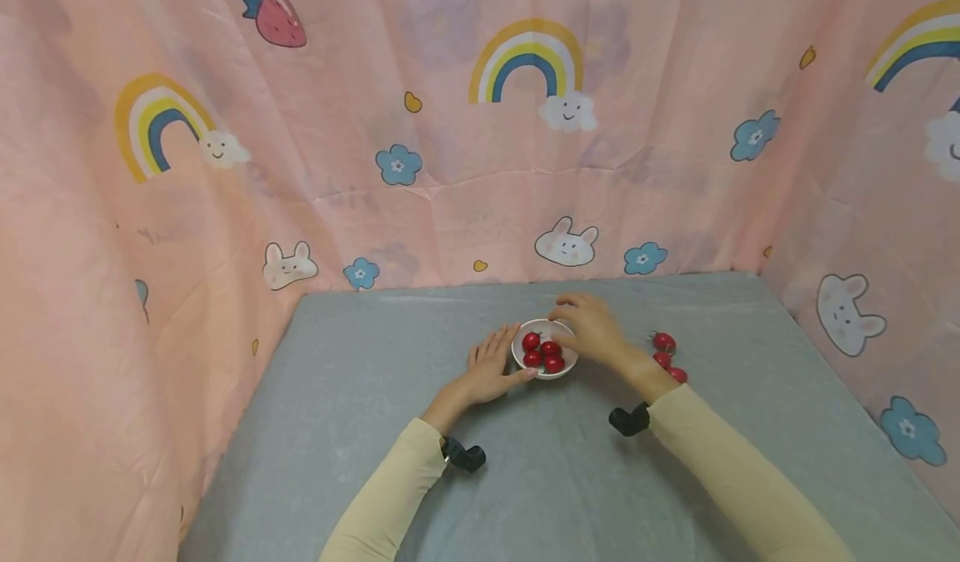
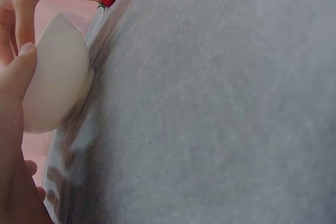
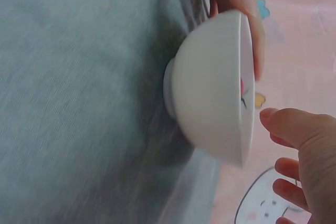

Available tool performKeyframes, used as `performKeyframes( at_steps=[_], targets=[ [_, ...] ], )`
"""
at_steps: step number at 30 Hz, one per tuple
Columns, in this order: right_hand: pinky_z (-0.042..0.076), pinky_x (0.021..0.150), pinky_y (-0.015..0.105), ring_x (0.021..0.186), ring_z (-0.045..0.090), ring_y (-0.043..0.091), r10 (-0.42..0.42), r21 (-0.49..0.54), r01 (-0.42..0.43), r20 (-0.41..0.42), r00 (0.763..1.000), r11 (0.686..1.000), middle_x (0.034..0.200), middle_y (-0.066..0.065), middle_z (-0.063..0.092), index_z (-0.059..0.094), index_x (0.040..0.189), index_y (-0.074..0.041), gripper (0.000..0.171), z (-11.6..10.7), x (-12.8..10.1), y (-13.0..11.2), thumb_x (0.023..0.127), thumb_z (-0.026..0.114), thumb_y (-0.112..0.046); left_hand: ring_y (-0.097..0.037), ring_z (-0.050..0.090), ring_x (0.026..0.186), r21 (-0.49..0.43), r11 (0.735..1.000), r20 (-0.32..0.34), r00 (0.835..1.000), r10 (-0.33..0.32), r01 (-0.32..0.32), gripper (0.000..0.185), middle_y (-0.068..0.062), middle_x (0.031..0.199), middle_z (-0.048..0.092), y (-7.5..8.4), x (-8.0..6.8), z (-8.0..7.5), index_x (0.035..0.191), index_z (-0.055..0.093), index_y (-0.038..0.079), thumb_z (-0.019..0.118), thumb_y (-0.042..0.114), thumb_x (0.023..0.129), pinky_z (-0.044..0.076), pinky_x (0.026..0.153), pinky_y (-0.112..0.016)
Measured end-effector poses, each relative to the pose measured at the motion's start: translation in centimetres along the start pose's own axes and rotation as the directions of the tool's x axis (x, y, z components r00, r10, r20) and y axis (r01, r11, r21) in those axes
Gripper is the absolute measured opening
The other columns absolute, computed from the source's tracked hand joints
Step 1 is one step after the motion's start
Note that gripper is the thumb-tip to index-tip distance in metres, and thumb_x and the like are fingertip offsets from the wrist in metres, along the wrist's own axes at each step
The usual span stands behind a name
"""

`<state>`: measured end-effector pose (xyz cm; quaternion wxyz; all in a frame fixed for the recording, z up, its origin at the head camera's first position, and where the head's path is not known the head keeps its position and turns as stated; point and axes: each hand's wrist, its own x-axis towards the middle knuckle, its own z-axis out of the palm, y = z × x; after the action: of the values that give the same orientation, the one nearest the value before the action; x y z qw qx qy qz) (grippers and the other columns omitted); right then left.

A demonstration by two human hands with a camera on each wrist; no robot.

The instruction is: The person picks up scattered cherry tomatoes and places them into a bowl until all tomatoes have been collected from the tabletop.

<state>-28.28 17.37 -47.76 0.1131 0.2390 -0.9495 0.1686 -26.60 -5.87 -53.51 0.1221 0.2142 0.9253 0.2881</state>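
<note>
Bowl (image 1: 544, 350) mid-table, four tomatoes inside | left hand (image 1: 491, 368) flat, steadying its wall | right hand (image 1: 592, 328) loosely curled over rim, empty | advice: release low.

The head view looks forward and down from above at the grey worktop (image 1: 375, 429) and the pink curtain (image 1: 420, 178) behind it, taking in both arms from some way off. The left wrist view sits low and very near, tilted sideways, beside the white bowl (image 2: 55, 74). The right wrist view, equally close and tilted, faces the bowl's (image 3: 210, 85) outer wall. All three views share the bowl (image 1: 544, 349) and the worktop.
</note>
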Motion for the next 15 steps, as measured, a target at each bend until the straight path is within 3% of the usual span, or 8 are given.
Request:
performKeyframes(
  at_steps=[11,15],
  targets=[
    [0.038,0.109,0.061,0.128,0.050,0.039,0.091,-0.003,-0.091,0.031,0.995,0.996,0.134,0.019,0.059,0.073,0.114,-0.011,0.034,-1.6,-2.6,4.3,0.085,0.077,-0.029,-0.031,0.007,0.157,0.014,1.000,-0.013,1.000,0.007,-0.007,0.091,-0.006,0.169,0.008,0.1,0.0,0.0,0.160,0.001,0.030,0.050,0.066,0.093,0.005,0.122,-0.060],
    [0.039,0.106,0.061,0.125,0.052,0.041,0.092,-0.018,-0.092,0.001,0.996,0.996,0.132,0.021,0.060,0.074,0.112,-0.009,0.033,-2.0,-3.7,6.2,0.084,0.078,-0.027,-0.032,0.007,0.157,0.013,1.000,-0.015,1.000,0.012,-0.012,0.091,-0.007,0.169,0.009,0.2,-0.1,-0.1,0.160,0.002,0.030,0.050,0.066,0.092,0.006,0.122,-0.061]
  ],
)
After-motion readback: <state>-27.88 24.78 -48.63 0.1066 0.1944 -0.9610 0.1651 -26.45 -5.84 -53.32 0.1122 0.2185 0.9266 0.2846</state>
